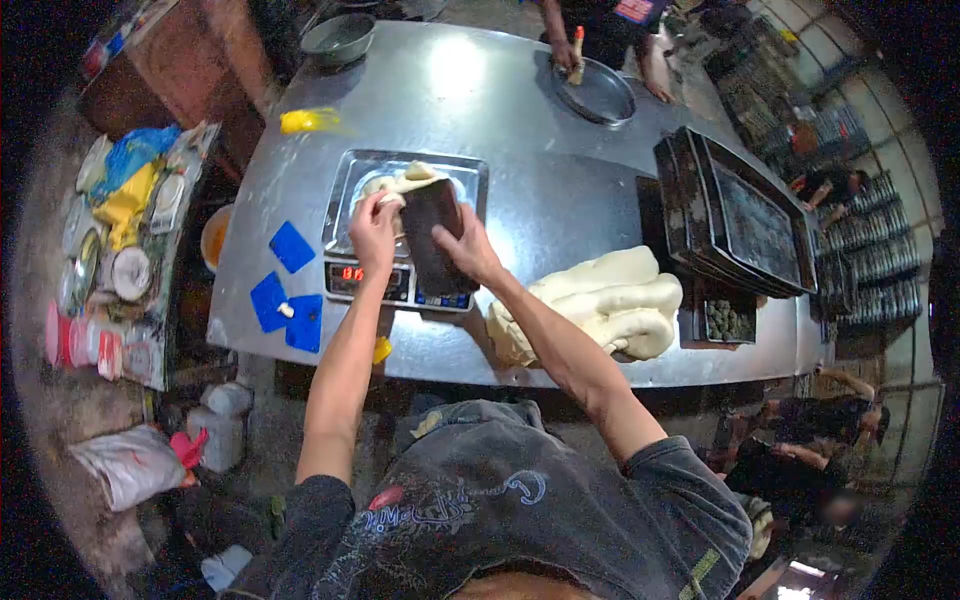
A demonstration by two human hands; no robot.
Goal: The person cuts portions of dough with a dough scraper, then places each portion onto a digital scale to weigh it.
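Observation:
A digital scale (368, 282) with a lit red display stands on the metal table, a square metal tray (342, 222) on top of it. Pale dough pieces (418, 178) lie in the tray. My left hand (374, 232) is at the dough, its fingers bent together around a piece of it. My right hand (468, 246) grips a dark flat rectangular slab (434, 225), which stands tilted over the tray's right part and hides some of the scale. Right of the scale rests a large folded mass of pale dough (610, 298), partly behind my right forearm.
Blue plastic pieces (292, 247) lie left of the scale. Dark baking trays (740, 215) are stacked at the right, near a container of small lumps (728, 322). Across the metal table (560, 140), a person holds a brush over a round pan (595, 92). A bowl (338, 42) sits far left.

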